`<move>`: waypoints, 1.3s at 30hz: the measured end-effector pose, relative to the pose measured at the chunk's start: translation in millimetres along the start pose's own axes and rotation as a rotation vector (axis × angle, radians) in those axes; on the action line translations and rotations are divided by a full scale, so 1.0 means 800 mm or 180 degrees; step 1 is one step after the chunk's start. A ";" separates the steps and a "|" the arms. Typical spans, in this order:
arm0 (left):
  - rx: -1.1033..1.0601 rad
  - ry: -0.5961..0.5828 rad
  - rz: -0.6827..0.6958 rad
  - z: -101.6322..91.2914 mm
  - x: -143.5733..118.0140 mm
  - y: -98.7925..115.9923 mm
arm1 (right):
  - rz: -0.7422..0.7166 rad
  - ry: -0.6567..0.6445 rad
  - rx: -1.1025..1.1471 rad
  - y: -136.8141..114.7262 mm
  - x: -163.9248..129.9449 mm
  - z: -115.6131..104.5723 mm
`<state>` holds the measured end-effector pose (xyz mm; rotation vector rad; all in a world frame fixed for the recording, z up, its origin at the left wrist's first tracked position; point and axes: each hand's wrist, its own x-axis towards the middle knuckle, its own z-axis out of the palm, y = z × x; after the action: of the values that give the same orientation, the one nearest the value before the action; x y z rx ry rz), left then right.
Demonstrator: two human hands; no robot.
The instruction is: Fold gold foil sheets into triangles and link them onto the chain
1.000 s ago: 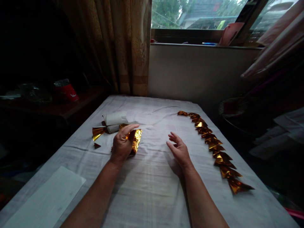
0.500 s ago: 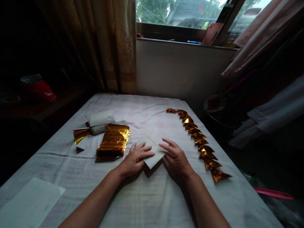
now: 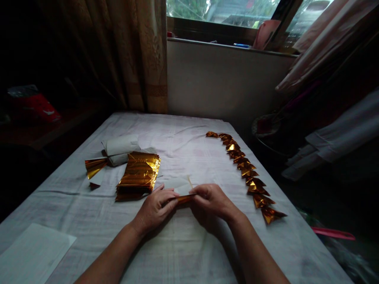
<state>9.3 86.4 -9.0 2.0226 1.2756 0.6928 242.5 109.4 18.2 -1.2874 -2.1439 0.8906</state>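
Observation:
Between my hands is a sheet of gold foil paper (image 3: 185, 199), its near edge turned up so a narrow gold strip shows against the pale back. My left hand (image 3: 158, 206) pinches the strip's left end, and my right hand (image 3: 211, 200) grips its right end. Just left of my left hand lies a stack of gold foil sheets (image 3: 139, 173). A row of folded gold foil pieces (image 3: 248, 173) runs down the right side of the bed-like surface.
White paper bundles (image 3: 121, 145) and a loose gold foil piece (image 3: 96, 167) lie beyond the stack. A pale sheet (image 3: 37, 252) rests at the near left. The surface is covered with a white cloth (image 3: 183, 252). Clothes (image 3: 340, 130) hang at the right.
The foil sheet lay flat, pale side up, under my open fingers. Now its near edge is folded up, showing gold, and both hands have closed on it.

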 end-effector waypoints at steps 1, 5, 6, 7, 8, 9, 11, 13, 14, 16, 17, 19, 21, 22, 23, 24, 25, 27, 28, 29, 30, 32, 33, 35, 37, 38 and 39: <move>-0.0103 0.0179 -0.0135 0.000 0.002 -0.001 | 0.0160 0.0000 0.0215 -0.001 0.009 0.002; -0.0146 0.0702 -0.0432 0.003 0.006 -0.007 | 0.0397 0.0240 0.0741 0.004 0.038 0.018; -0.0067 0.0807 -0.0413 0.005 0.006 -0.009 | 0.0395 0.0361 0.0690 0.007 0.042 0.024; 0.0040 0.0924 -0.0348 0.007 0.005 -0.010 | 0.0382 0.0477 0.0573 0.009 0.045 0.029; 0.0173 0.1041 -0.0249 0.009 0.004 -0.012 | 0.0370 0.0591 0.0421 0.012 0.046 0.034; 0.0322 0.1149 -0.0124 0.012 0.003 -0.013 | 0.0361 0.0683 0.0261 0.015 0.047 0.039; 0.0671 0.1280 0.0186 0.016 0.001 -0.014 | 0.0352 0.0814 0.0011 0.020 0.046 0.045; 0.1040 0.1202 0.0490 0.020 -0.001 -0.013 | 0.0363 0.0889 -0.0073 0.025 0.044 0.049; 0.1202 0.1055 0.0620 0.021 -0.001 -0.012 | 0.0367 0.0900 -0.0072 0.027 0.044 0.050; 0.1439 0.0670 0.0786 0.024 -0.002 -0.010 | 0.0364 0.0923 -0.0050 0.030 0.044 0.050; 0.1515 0.0503 0.0797 0.025 -0.002 -0.010 | 0.0364 0.0950 -0.0061 0.031 0.044 0.049; 0.1598 0.0318 0.0729 0.028 -0.003 -0.010 | 0.0349 0.1045 -0.0203 0.034 0.044 0.047; 0.1642 0.0286 0.0650 0.029 -0.004 -0.011 | 0.0307 0.1197 -0.0508 0.037 0.045 0.045; 0.1661 0.0279 0.0637 0.030 -0.004 -0.012 | 0.0279 0.1265 -0.0686 0.038 0.045 0.045; 0.1680 0.0268 0.0642 0.030 -0.004 -0.012 | 0.0252 0.1310 -0.0853 0.040 0.045 0.045; 0.1699 0.0257 0.0651 0.031 -0.005 -0.013 | 0.0234 0.1330 -0.0993 0.041 0.046 0.045; 0.1714 0.0253 0.0653 0.031 -0.005 -0.013 | 0.0228 0.1324 -0.1096 0.042 0.046 0.046; 0.1738 0.0261 0.0655 0.030 -0.005 -0.013 | 0.0217 0.1246 -0.1194 0.042 0.048 0.048; 0.1751 0.0267 0.0662 0.030 -0.005 -0.014 | 0.0213 0.1209 -0.1204 0.041 0.049 0.049; 0.1764 0.0272 0.0674 0.030 -0.005 -0.014 | 0.0209 0.1179 -0.1197 0.041 0.050 0.050; 0.1775 0.0280 0.0687 0.030 -0.004 -0.014 | 0.0204 0.1156 -0.1175 0.040 0.051 0.051; 0.1779 0.0293 0.0726 0.030 -0.004 -0.013 | 0.0197 0.1131 -0.1088 0.039 0.052 0.051; 0.1775 0.0303 0.0734 0.030 -0.004 -0.012 | 0.0195 0.1132 -0.1015 0.039 0.052 0.051; 0.1758 0.0332 0.0744 0.030 -0.004 -0.011 | 0.0196 0.1144 -0.0791 0.040 0.053 0.050; 0.1725 0.0367 0.0741 0.029 -0.005 -0.009 | 0.0202 0.1145 -0.0477 0.042 0.054 0.047; 0.1694 0.0389 0.0749 0.028 -0.004 -0.008 | 0.0205 0.1125 -0.0302 0.044 0.054 0.046; 0.1647 0.0432 0.0768 0.027 -0.004 -0.008 | 0.0210 0.1094 -0.0119 0.045 0.055 0.043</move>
<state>20.2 80.3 -28.3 2.6200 1.4092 0.6657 220.6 151.1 -28.4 -1.4216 -1.8660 0.6040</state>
